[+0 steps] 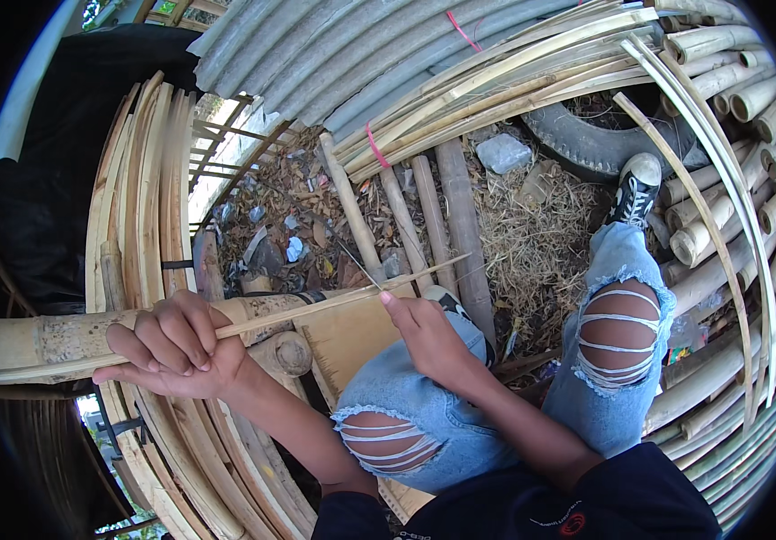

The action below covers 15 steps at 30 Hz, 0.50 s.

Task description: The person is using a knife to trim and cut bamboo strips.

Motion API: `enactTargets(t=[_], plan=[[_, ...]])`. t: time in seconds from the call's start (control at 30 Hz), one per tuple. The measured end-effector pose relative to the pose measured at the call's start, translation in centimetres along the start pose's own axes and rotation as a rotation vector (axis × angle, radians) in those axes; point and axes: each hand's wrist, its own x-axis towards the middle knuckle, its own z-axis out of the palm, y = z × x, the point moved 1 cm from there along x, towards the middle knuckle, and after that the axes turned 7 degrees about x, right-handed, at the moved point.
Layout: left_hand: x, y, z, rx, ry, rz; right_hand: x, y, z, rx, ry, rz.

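My left hand (176, 346) is closed around a long, thin bamboo strip (316, 310). The strip slants from the far left up to a pointed tip right of the middle. At that side my right hand (428, 337) is closed on a knife, its handle hidden in the fingers. The thin knife blade (358, 266) points up and left and crosses the strip just in front of the fingers. Beneath the strip lies a thick bamboo pole (55, 345), close to my left hand. My jeans-covered knees (406, 400) are below the right hand.
Split bamboo slats (145, 207) stand bundled at the left. More strips (514, 81), tied with pink string, lie by corrugated sheets (316, 54). Bamboo poles (721, 225) are piled at the right, near a tyre (577, 148). Dry leaves and straw (532, 234) cover the ground.
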Motion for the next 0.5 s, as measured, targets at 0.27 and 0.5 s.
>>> enactTargets(t=[0.27,0.5], plan=[[0.4,-0.7,-0.2,-0.035,0.013,-0.009,1.9,11.0,-4.1,-0.242,0.252,0.227],[0.7,-0.6,-0.4,-0.021,0.009,0.009,0.7,3.1,-0.2,-0.085,0.127,0.086]])
